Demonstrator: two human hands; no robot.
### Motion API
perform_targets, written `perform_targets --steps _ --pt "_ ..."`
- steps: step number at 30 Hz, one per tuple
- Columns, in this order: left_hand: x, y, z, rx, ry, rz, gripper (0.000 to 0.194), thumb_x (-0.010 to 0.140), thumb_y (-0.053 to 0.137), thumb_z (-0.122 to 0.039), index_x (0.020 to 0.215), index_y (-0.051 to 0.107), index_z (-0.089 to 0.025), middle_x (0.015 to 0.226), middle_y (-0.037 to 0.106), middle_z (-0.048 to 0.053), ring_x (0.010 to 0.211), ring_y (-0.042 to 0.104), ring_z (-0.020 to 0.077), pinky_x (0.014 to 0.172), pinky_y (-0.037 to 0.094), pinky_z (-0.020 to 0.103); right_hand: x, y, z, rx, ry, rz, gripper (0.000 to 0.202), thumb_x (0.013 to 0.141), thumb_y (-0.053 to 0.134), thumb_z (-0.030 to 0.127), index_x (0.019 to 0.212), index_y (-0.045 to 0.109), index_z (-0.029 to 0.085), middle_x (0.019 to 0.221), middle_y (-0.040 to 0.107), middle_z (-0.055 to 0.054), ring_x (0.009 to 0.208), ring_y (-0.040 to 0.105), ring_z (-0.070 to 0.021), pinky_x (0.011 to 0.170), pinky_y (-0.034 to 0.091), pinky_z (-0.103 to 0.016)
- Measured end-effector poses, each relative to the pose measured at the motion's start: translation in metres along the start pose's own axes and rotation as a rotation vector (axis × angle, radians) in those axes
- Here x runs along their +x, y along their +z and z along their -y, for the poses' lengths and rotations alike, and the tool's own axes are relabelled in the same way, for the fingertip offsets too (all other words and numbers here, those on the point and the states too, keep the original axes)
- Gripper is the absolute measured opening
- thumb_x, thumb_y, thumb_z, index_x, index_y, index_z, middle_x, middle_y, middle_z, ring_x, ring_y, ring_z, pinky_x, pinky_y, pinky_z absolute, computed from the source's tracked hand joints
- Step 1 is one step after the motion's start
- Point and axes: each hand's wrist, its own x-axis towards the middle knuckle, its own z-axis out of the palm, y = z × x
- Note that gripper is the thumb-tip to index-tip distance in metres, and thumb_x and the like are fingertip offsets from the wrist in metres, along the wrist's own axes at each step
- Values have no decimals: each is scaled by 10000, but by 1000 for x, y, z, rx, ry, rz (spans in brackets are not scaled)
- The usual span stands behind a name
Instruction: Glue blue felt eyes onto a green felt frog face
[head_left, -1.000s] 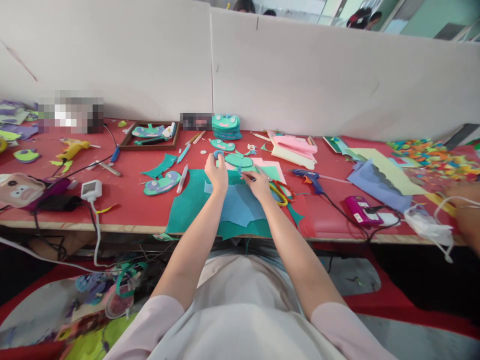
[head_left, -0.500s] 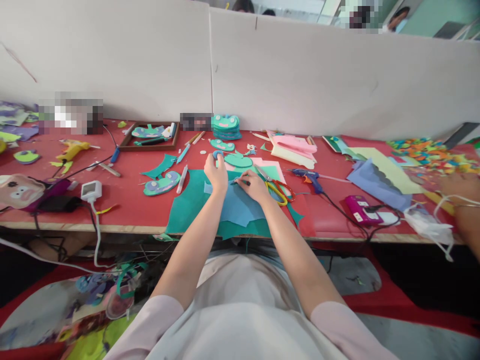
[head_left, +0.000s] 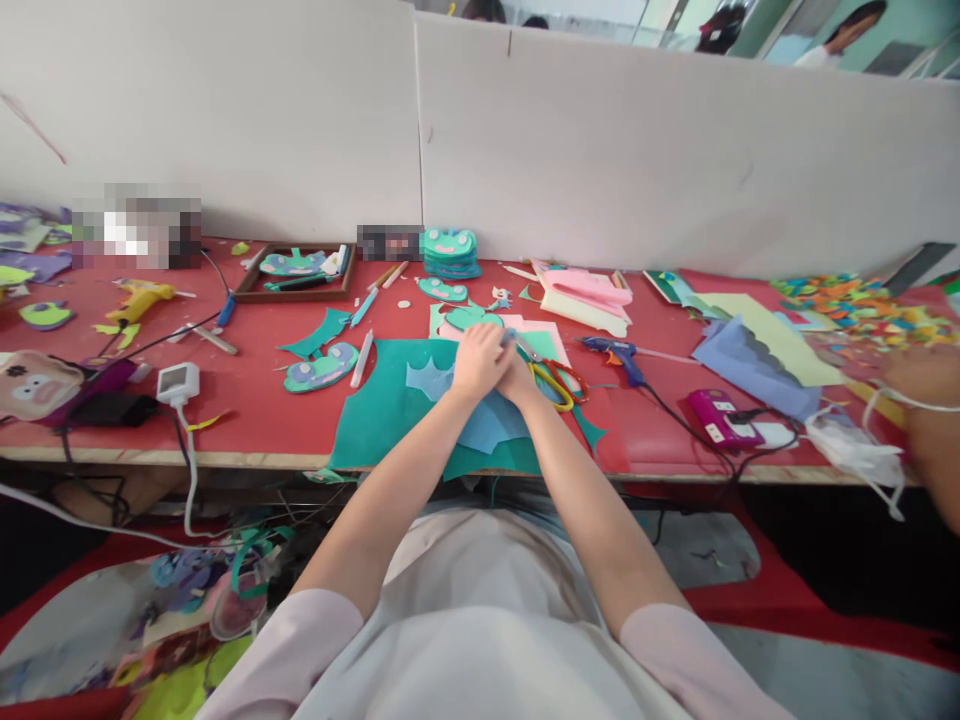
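Observation:
My left hand [head_left: 478, 362] and my right hand [head_left: 517, 378] are pressed together above the sheets. A small blue piece [head_left: 509, 336] pokes out at the left fingertips, against the right hand. My right fingers are curled and mostly covered by the left hand, so what they hold does not show. Under both wrists lies a light-blue sheet [head_left: 491, 425] with cut, jagged edges, on top of a larger dark-green sheet [head_left: 382, 415]. Yellow-handled scissors [head_left: 553, 388] and a red-handled pair [head_left: 574, 383] lie just right of my right hand. A teal cut shape [head_left: 471, 318] is behind the hands.
A glue gun [head_left: 619, 355] and a purple power strip [head_left: 721, 418] with cables sit at right. Left are a wooden tray [head_left: 296, 296], a spotted teal face piece [head_left: 322, 368] and a yellow glue gun [head_left: 142, 298]. Stacked teal faces [head_left: 450, 250] stand at the back. Another person's arm [head_left: 934, 420] is at far right.
My left hand has moved right and closed in against my right hand. The dark pen-like tool seen in my right fingers is now hidden. More of the light-blue sheet's jagged left edge shows.

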Motion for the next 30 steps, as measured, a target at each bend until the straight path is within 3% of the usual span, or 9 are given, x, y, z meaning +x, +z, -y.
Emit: perform_targets --steps 1,4,9,11,15,21,30 --pt "4 -3 7 -109 -204 -122 165 717 599 -287 619 496 -204 704 562 25 832 546 183 848 405 321 0 0 2 -1 -17 7 190 833 568 325 954 652 205 1029 630 -75 954 584 -198 856 472 -368" --pt "15 -11 31 -179 -409 -286 187 794 453 -294 634 474 -201 656 539 14 751 556 158 751 431 291 1 -4 8 25 -52 -6 170 797 589 358 770 686 220 866 667 -54 890 607 -206 844 464 -338" --pt "21 -13 53 -344 -621 -426 208 790 367 -270 658 499 -178 596 528 4 598 544 113 656 450 260 0 -13 19 124 30 -199 489 910 262 502 954 630 182 869 668 -84 734 632 -182 700 508 -318" --pt "21 -13 53 -395 -644 -451 179 765 417 -269 645 509 -173 592 530 -2 586 535 101 644 446 238 -2 -15 24 269 91 -227 512 905 224 538 959 594 188 813 666 -80 658 633 -172 599 517 -300" --pt "19 -12 48 -466 -629 -474 156 743 472 -270 631 519 -172 595 534 -9 597 531 94 628 431 211 -5 -15 29 477 120 -73 414 836 398 593 783 567 220 678 651 -45 611 636 -179 517 523 -292" --pt "19 -12 41 -493 -569 -429 160 770 460 -252 638 510 -176 578 510 -23 570 517 84 598 422 203 -1 -6 16 413 112 -138 373 825 424 579 756 544 233 726 647 -43 654 642 -192 590 553 -357" --pt "16 -2 37 -393 -498 -221 179 744 523 -207 570 486 -189 512 509 -40 541 512 94 565 404 209 3 0 5 300 89 -117 299 839 446 478 748 557 215 703 645 -38 624 633 -182 574 546 -353"
